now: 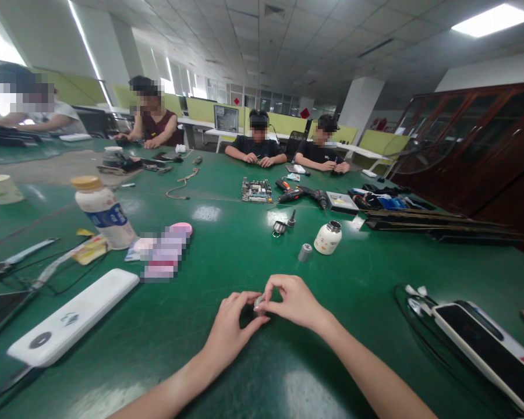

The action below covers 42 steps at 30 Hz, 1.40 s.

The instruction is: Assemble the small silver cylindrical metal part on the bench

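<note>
Low over the green table (209,250), left hand (229,326) and right hand (293,299) pinch one small silvery part (258,302) from opposite sides, probably one steadying, one working it. Part sits at the fingertips, clear of both palms; metal cylinder (305,252) and white jar (328,238) stand just beyond, likely parked within reach.

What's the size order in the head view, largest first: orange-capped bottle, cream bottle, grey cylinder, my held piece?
1. Orange-capped bottle
2. Cream bottle
3. Grey cylinder
Your held piece: partly covered, so unsure.
</note>
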Available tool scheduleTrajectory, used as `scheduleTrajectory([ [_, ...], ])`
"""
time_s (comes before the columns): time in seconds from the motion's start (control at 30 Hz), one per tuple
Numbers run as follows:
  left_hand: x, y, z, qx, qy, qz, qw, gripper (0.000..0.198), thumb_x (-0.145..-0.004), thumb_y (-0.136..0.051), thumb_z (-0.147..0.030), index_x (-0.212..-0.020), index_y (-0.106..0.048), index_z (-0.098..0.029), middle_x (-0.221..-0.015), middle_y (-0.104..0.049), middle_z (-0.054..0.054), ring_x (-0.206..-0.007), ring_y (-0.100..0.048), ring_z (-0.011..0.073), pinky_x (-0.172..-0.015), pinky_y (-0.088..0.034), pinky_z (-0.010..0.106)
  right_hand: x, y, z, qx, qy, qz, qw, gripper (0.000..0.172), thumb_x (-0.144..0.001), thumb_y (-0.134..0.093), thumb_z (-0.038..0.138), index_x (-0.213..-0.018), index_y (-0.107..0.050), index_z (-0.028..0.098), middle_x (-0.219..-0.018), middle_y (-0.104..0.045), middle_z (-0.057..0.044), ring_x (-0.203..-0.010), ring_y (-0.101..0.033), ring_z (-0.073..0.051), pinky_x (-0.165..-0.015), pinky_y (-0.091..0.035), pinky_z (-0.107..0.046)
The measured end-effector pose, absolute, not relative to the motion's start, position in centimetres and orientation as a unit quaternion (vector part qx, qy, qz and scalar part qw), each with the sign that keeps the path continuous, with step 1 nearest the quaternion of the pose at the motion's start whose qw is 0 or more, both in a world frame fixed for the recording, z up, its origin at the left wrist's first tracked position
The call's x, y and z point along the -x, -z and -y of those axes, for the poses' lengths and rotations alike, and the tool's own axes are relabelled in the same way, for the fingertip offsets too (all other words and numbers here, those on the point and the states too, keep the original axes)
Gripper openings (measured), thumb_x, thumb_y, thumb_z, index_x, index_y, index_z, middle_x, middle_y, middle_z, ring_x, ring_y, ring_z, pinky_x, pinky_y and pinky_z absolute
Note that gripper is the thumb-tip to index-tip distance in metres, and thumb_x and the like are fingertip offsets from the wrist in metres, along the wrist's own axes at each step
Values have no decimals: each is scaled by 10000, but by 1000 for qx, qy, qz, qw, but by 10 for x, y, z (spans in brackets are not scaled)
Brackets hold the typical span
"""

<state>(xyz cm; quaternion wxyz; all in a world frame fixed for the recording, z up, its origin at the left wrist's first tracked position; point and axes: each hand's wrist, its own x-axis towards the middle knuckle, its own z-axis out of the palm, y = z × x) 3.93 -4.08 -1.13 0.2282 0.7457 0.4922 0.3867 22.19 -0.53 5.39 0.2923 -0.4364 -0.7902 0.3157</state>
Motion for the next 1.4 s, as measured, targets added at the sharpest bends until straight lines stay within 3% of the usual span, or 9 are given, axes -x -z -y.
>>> scheduleTrajectory([
  [0.1,-39,13,41,-746,-391,-489,227,314,-788,-755,-332,-1075,-651,-262,-1016,-721,21,-964,-647,234,-840,-506,377,-225,-54,5,420,-341,793,281,152,-751,-789,276,-723,-672,183,-816,-727,8,-561,-469,-82,-534,-294,-205],
  [0.4,-39,13,40,-746,-384,-493,230,298,-794,-753,-341,-1067,-657,-267,-1024,-717,19,-964,-643,234,-843,-504,378,-230,-45,0,385,-401,789,263,147,-861,-651,202,-733,-722,181,-693,-708,-11,-603,-594,-125,-569,-388,-216],
  [0.67,-39,14,41,-745,-379,-494,241,307,-802,-750,-338,-1080,-648,-261,-1024,-713,22,-972,-634,238,-854,-486,387,-227,-40,-1,391,-378,789,287,146,-838,-661,164,-700,-704,181,-715,-695,-3,-601,-574,-114,-579,-382,-219],
  [0.9,-39,13,40,-741,-385,-495,239,289,-783,-763,-322,-1044,-657,-260,-995,-713,12,-945,-641,229,-835,-494,372,-222,-47,2,404,-310,808,297,94,-768,-755,178,-684,-715,194,-661,-590,33,-560,-447,-87,-532,-295,-215],
  [1.1,-39,15,40,-744,-388,-493,230,295,-789,-756,-346,-1055,-656,-267,-1006,-715,14,-953,-643,228,-833,-501,370,-227,-47,0,379,-387,791,285,98,-829,-703,239,-757,-745,188,-752,-703,-12,-592,-541,-106,-545,-335,-219],
  [1.4,-39,11,41,-744,-388,-487,243,286,-801,-746,-331,-1061,-646,-268,-1013,-718,16,-962,-643,234,-847,-495,383,-223,-37,-2,389,-384,783,298,110,-814,-694,186,-716,-745,185,-718,-718,-5,-531,-497,-84,-487,-271,-215],
])
